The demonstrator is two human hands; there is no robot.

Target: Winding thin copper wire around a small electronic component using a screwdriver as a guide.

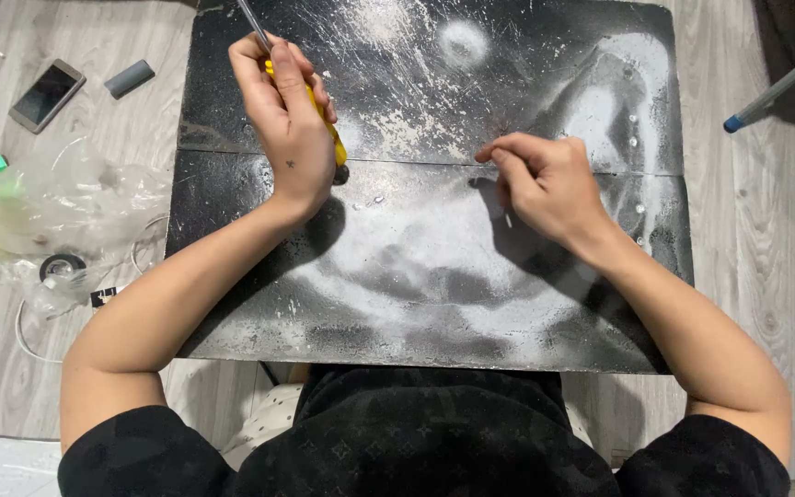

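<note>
My left hand (pixel 284 120) grips a yellow-handled screwdriver (pixel 324 124), its metal shaft pointing up and away past the board's far edge. My right hand (pixel 545 184) hovers over the middle of the black, white-speckled board (pixel 434 294) with thumb and fingertips pinched together; whatever it pinches is too small to make out. A few small screws (pixel 377 199) lie on the board between my two hands.
A phone (pixel 46 94) and a grey cylinder (pixel 129 78) lie on the wooden floor at the left. Crumpled clear plastic bags (pixel 66 207) with a white cable sit beside the board. A blue-tipped pole (pixel 775 87) leans in at the upper right.
</note>
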